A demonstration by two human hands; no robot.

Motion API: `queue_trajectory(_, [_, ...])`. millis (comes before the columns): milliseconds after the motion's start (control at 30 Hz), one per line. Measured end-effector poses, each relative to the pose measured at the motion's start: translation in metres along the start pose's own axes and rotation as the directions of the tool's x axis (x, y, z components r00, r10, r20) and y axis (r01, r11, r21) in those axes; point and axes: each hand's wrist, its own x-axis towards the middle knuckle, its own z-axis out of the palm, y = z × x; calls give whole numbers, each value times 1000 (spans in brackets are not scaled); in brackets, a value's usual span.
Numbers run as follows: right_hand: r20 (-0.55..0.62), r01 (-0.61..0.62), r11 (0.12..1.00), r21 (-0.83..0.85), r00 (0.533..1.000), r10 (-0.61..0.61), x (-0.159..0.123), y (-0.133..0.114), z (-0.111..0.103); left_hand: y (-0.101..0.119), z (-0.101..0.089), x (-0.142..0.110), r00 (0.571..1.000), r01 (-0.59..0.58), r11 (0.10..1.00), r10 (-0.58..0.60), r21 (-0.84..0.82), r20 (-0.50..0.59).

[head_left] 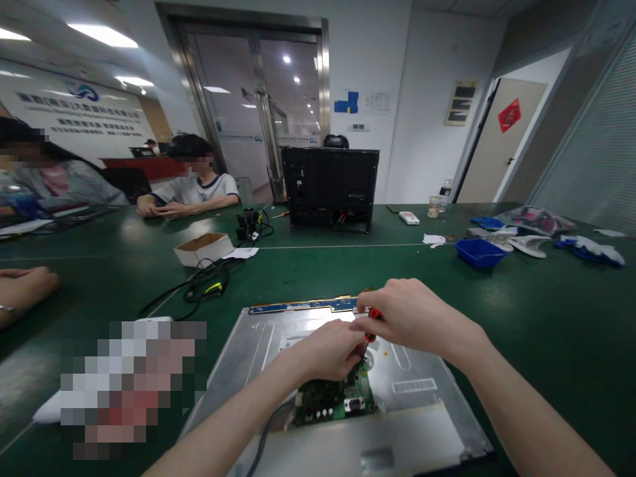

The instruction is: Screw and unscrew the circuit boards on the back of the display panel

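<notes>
A screwdriver (375,315) with a red and black handle points down at a green circuit board (365,391). My right hand (402,318) is closed round its handle. Lower down, my left hand (338,348) has its fingers bent together at the screwdriver's shaft, just over the board; its fingertips are partly hidden. The board sits on the metal back of a flat display panel (422,361), which lies on the table under both forearms. A narrow blue circuit strip (298,307) runs along the panel's far edge. The screwdriver's tip is hard to make out.
On the green table (536,331) stand a black monitor housing (330,189), a white open box (205,250) beside black cables (196,288), and a blue tray (479,253) near gloves (589,250). Another person's hand (27,291) rests at the left; two people sit beyond.
</notes>
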Motion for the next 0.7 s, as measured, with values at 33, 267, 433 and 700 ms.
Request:
queue_trajectory(33, [3,0,1000,2,1000,0,0,0,0,1,-1,0,1000,4,1000,-4,-4,9])
queue_trajectory(267, [15,32,998,56,999,-33,-3,1,-1,1,-2,0,1000,15,1000,-15,7,8])
queue_trajectory(433, [25,7,999,44,1000,-8,-1,3,0,1,-2,0,1000,-2,1000,2,16,-5])
queue_trajectory(700, [11,59,994,94,998,-60,-3,3,1,4,-4,-1,1000,2,995,-2,97,-7])
